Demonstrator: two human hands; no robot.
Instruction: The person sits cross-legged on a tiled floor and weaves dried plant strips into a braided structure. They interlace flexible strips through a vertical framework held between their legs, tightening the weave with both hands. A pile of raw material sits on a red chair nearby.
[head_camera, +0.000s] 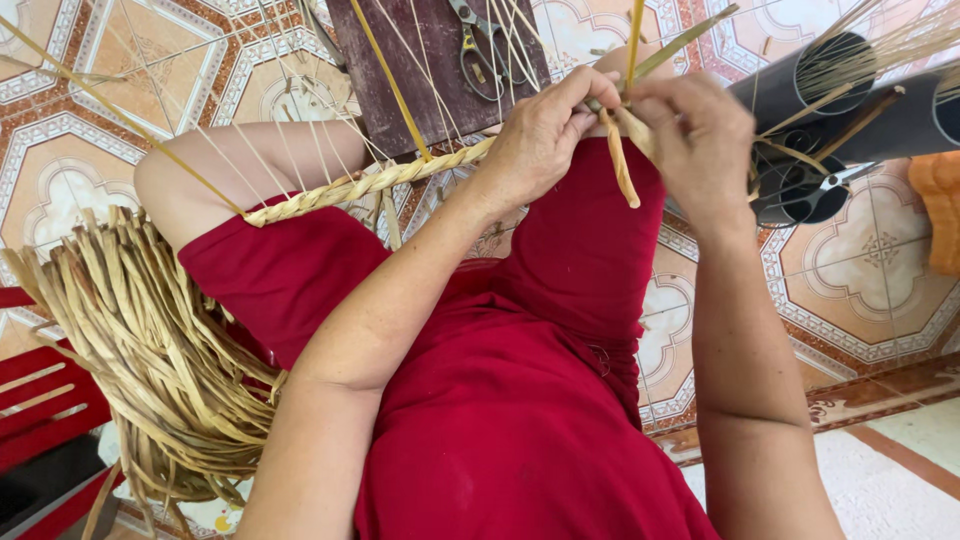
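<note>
A person in red clothing is working a long braided band of pale straw-coloured fibre (360, 186), which is running from the raised hands leftward across one knee. The left hand (540, 130) is pinching the braid's working end, while the right hand (700, 140) is gripping loose flat fibre strips (622, 165) beside it. A bundle of dried flat straw strips (140, 350) is lying at lower left; dark metal scissors (485, 50) are resting on a brown wooden board (390, 80) above.

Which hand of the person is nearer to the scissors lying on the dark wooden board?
The left hand. It pinches the woven straw just below and right of the scissors on the board. The right hand works farther to the right, near the black tubes.
</note>
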